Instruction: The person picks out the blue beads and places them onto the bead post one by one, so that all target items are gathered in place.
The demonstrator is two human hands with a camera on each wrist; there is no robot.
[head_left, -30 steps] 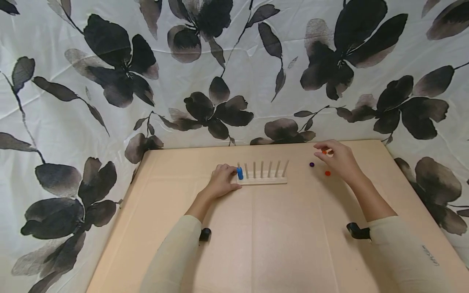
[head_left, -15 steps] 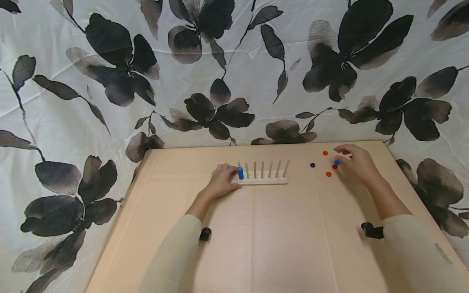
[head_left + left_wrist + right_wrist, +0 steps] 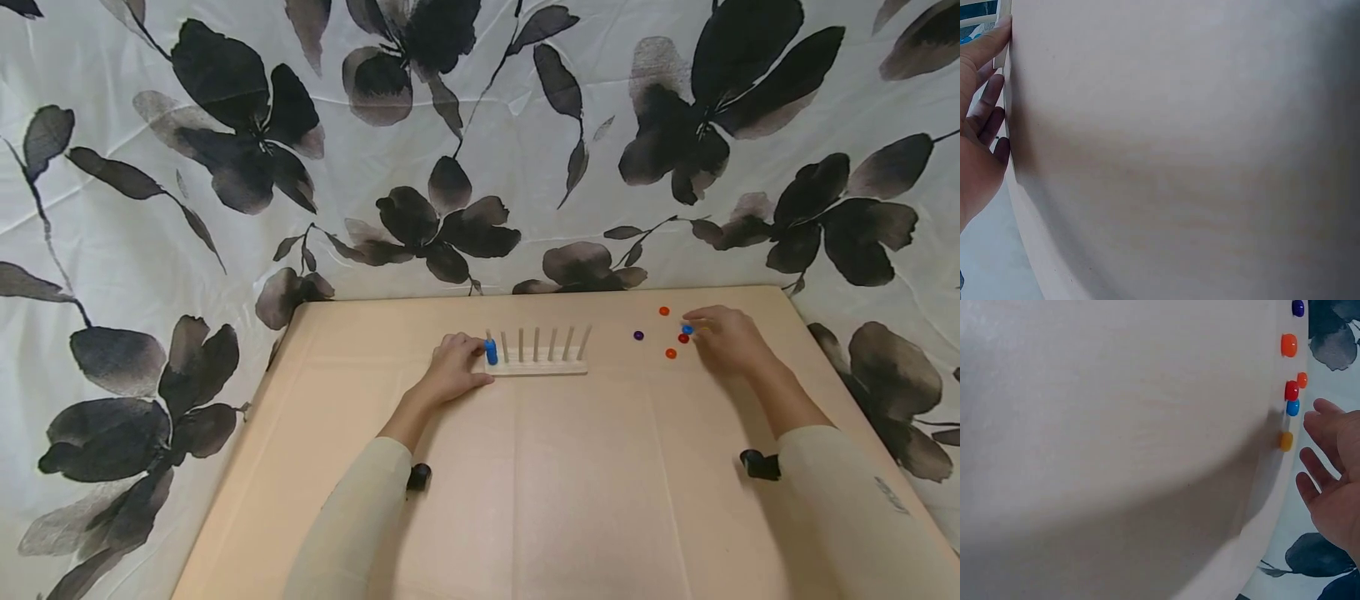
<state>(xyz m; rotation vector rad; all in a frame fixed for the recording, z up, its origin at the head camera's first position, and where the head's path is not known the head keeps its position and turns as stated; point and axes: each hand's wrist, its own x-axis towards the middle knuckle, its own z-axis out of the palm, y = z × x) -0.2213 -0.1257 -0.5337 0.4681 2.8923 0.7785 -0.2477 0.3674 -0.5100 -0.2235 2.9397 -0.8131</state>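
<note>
A wooden peg rack point(image 3: 536, 368) with a row of upright pegs stands on the table. Blue beads point(image 3: 491, 352) sit stacked on its leftmost peg. My left hand point(image 3: 452, 367) grips the rack's left end, thumb at the front edge; in the left wrist view its thumb lies against the base point(image 3: 1001, 53). My right hand point(image 3: 729, 337) is over the loose beads, its fingertips close by a blue bead point(image 3: 687, 330). In the right wrist view a small gap shows between these fingers and the blue bead point(image 3: 1293, 408). A red bead point(image 3: 683, 338) touches the blue one.
Two orange beads point(image 3: 671, 353) and a purple bead point(image 3: 638, 336) lie left of my right hand. The right wrist view also shows a yellow bead point(image 3: 1286, 441), hidden in the head view. Floral cloth point(image 3: 480, 150) hangs behind the table's back edge point(image 3: 420, 300).
My right hand has left the far orange bead, which now lies on the table, and moved right to the blue and red beads. My left hand stays at the rack.
</note>
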